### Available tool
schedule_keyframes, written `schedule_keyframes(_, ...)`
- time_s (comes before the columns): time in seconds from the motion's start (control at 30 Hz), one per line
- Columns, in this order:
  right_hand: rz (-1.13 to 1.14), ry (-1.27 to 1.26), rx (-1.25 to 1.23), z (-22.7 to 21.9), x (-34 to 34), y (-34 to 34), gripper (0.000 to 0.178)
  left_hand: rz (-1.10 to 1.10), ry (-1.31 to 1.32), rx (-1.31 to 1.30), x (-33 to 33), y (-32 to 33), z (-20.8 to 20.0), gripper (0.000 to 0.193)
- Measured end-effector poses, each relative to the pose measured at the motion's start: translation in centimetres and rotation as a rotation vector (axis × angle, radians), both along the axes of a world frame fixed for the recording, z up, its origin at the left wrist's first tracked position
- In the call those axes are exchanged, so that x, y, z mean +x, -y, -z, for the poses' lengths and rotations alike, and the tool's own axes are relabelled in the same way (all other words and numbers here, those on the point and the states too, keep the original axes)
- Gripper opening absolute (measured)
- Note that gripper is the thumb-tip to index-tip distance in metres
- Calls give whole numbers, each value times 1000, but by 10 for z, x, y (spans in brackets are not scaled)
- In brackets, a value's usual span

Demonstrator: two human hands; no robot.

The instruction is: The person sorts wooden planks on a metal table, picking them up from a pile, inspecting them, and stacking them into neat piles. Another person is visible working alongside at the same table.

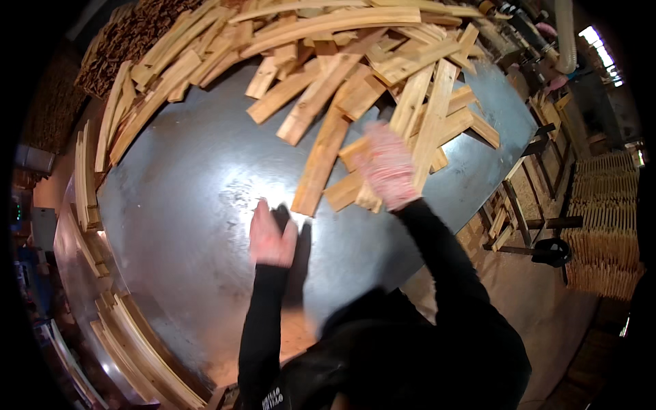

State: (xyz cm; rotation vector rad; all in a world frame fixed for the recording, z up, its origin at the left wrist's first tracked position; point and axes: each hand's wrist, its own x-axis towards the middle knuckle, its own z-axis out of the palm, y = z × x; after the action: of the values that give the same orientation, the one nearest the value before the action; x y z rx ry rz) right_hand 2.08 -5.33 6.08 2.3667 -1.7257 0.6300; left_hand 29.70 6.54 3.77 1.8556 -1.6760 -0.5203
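Note:
My left hand (271,238), in a pale pink-and-white glove, is held over the metal tabletop (184,205) with its fingers stretched out and the thumb apart; nothing is in it. Just beyond its fingertips lies the near end of a long wooden board (321,164). My right hand (388,166), gloved alike, is over the near part of a heap of loose boards. Short wood pieces (344,191) lie beside and partly under it, and a long pale board (435,123) slants away to its right. Blur hides its fingertips, so whether it grips a piece cannot be made out.
More boards (335,24) lie heaped along the table's far side. Long strips (140,348) rest on a surface at the left. Stacked wooden slats (601,219) stand at the right beyond a dark metal frame (519,212). A pale hose (566,37) hangs at the far right.

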Motion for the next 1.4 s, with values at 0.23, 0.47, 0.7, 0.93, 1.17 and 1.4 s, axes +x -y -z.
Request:
schedule_keyframes(0.23, 544, 833, 478, 52, -139, 17, 104, 27, 113, 660, -111, 93, 10, 95)
schedule_keyframes(0.47, 438, 1203, 826, 49, -135, -11, 112, -266, 103, 1044, -82, -118, 8, 78)
schedule_keyframes(0.7, -138, 809, 391, -55, -79, 72, 90, -826, -534, 512, -85, -223, -66, 37)
schedule_keyframes(0.93, -191, 41, 657, -60, 36, 64, 80, -671, -980, 171, -102, -21, 10, 39)
schedule_keyframes(1.17, -710, 124, 401, -40, -14, 7, 54, -489, -1724, 269, -138, 8, 50, 53)
schedule_keyframes(1.4, -513, -729, -53, -75, -77, 360, 81, -680, -1595, 223, -143, 23, 16, 49)
